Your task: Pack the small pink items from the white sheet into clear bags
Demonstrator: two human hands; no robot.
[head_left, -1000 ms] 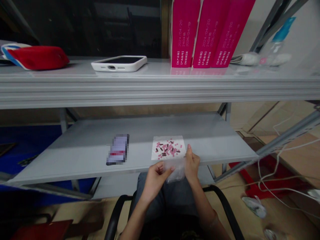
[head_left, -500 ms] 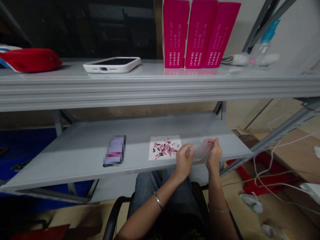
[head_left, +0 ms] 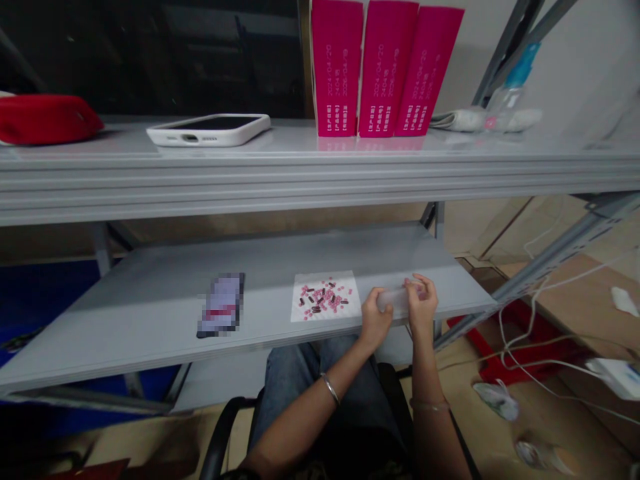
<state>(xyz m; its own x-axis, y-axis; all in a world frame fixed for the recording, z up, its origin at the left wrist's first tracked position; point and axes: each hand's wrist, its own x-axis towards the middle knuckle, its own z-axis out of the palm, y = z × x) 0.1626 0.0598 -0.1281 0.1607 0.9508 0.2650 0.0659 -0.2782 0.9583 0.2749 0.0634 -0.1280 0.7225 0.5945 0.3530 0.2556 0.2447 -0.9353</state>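
Observation:
A small clear plastic bag (head_left: 396, 299) is held flat just above the lower shelf (head_left: 150, 313), near its front right edge. My left hand (head_left: 374, 317) pinches the bag's left end. My right hand (head_left: 421, 304) pinches its right end. To the left of my hands lies a white sheet (head_left: 327, 304) with several small pink and dark pieces scattered on it. Further left on the same shelf a dark phone-like item (head_left: 220, 313) lies flat.
The upper shelf (head_left: 300, 173) carries a white phone (head_left: 207, 130), a red pouch (head_left: 43, 119), three upright pink boxes (head_left: 383, 67), a spray bottle (head_left: 505, 97) and a folded cloth (head_left: 463, 120). White cables (head_left: 540, 347) and a red tray (head_left: 485, 347) lie on the floor at right.
Both hands brought the clear bag up from below the shelf edge and to the right, then lowered it flat over the shelf. The view has shifted rightward.

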